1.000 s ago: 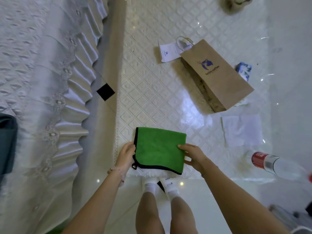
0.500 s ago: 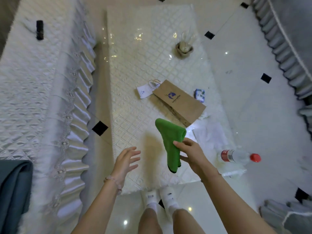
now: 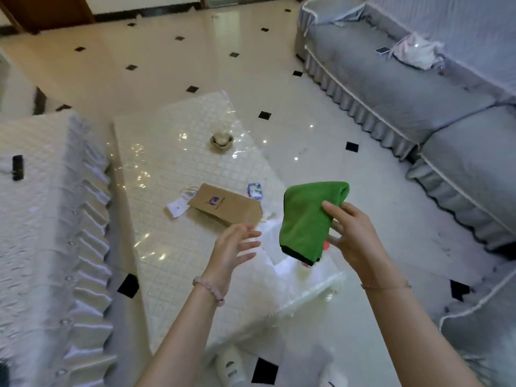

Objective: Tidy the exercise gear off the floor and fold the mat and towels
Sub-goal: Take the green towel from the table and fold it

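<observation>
— Towel [image 3: 310, 216]: where is it?
— It is green and folded, with a dark edge at the bottom. It hangs in the air over the near right part of the white table [image 3: 167, 241]. The right hand [image 3: 351, 236] pinches it, thumb on the front and fingers behind.
— And the left hand [image 3: 234, 247]?
— Its fingers are loosely spread and hold nothing. It is just beside the towel and apart from it.
— What lies on the table?
— A brown paper bag [image 3: 226, 206] on its side, a white tag [image 3: 177, 208] by its handle, a small blue packet [image 3: 255, 190] near it, and a little bowl [image 3: 221, 140] farther back.
</observation>
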`<act>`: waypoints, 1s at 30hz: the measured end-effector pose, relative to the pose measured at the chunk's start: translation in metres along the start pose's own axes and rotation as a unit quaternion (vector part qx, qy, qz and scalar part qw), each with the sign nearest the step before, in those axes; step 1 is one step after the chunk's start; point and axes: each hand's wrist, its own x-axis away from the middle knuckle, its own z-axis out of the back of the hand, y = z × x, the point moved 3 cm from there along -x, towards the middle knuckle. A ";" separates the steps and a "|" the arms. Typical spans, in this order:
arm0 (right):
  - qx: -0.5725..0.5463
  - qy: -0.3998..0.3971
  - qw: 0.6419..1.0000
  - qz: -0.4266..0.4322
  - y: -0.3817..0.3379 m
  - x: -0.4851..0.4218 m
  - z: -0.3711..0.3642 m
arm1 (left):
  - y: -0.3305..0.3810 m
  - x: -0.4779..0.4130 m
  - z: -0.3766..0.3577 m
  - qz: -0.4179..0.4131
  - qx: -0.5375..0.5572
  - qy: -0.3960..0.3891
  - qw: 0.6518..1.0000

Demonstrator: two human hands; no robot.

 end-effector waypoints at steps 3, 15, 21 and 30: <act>-0.036 0.021 0.999 0.032 -0.030 0.012 0.061 | 0.003 0.016 -0.063 -0.024 -0.010 -0.022 0.999; 0.006 0.148 0.986 0.078 -0.081 0.035 0.283 | -0.025 0.038 -0.281 -0.061 -0.012 -0.067 0.996; -0.002 0.177 0.983 0.057 -0.091 0.017 0.340 | -0.035 0.016 -0.344 -0.042 -0.043 -0.089 0.994; -0.011 0.179 0.984 0.006 -0.116 -0.080 0.387 | -0.028 -0.081 -0.434 0.017 -0.022 -0.095 0.995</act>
